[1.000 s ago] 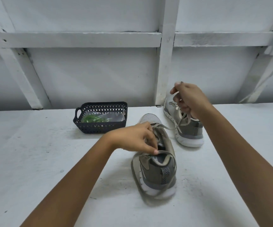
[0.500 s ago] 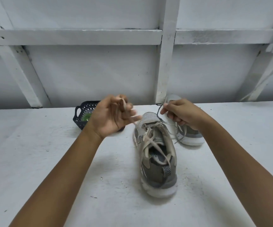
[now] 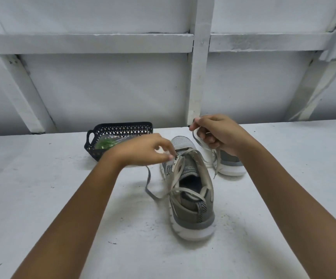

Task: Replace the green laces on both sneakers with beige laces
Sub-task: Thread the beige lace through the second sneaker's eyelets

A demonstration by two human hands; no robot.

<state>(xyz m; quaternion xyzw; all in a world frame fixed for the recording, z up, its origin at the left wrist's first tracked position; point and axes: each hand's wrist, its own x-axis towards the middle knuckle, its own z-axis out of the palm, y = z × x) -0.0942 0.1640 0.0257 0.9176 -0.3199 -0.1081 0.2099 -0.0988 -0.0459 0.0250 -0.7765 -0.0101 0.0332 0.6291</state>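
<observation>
A grey sneaker (image 3: 191, 206) stands heel toward me on the white table, with a beige lace (image 3: 178, 178) crossing its eyelets. My left hand (image 3: 143, 151) pinches the lace at an upper-left eyelet; a loose lace end loops down onto the table on the left. My right hand (image 3: 216, 133) is raised behind the shoe and pinches the other lace end, which runs down to the sneaker. The second grey sneaker (image 3: 228, 165) stands behind, partly hidden by my right hand.
A black perforated basket (image 3: 120, 128) at the back left holds a clear bag with green laces (image 3: 104, 142). A white wall with wooden framing rises right behind the table (image 3: 42, 198).
My left hand came down from in front of the basket to the sneaker's left eyelets. My right hand rose slightly with its lace end. The sneaker stayed upright.
</observation>
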